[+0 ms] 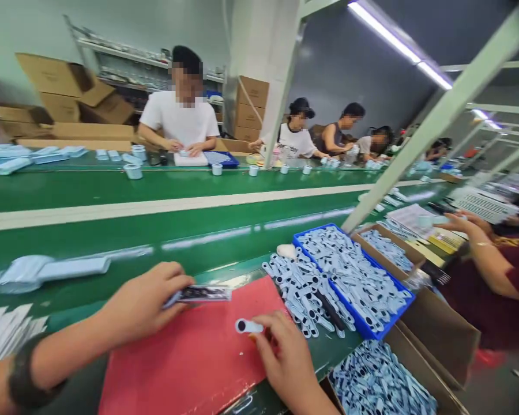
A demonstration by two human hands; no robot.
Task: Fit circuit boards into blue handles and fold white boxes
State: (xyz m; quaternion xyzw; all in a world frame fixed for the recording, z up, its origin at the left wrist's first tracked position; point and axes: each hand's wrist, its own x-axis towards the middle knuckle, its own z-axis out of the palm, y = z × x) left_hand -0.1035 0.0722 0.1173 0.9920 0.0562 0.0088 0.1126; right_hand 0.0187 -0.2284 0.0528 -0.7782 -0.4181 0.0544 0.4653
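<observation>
In my left hand (155, 297) is a narrow light-blue plastic part (205, 293) with a dark, patterned inside, pinched between thumb and fingers above a red mat (168, 360). My right hand (283, 351) pinches a small light-blue plastic piece (247, 327) with a black dot at its rounded end. The two parts are apart from each other. A heap of similar small pieces (292, 288) lies just right of the mat, with a dark stick-like tool (328, 308) on it.
A blue tray (387, 334) and cardboard boxes (450, 334) at right hold many like pieces. A green conveyor (112, 193) runs across, carrying a wrapped light-blue item (52, 271). Co-workers sit opposite and at right. A slanted post (415, 132) rises beyond the tray.
</observation>
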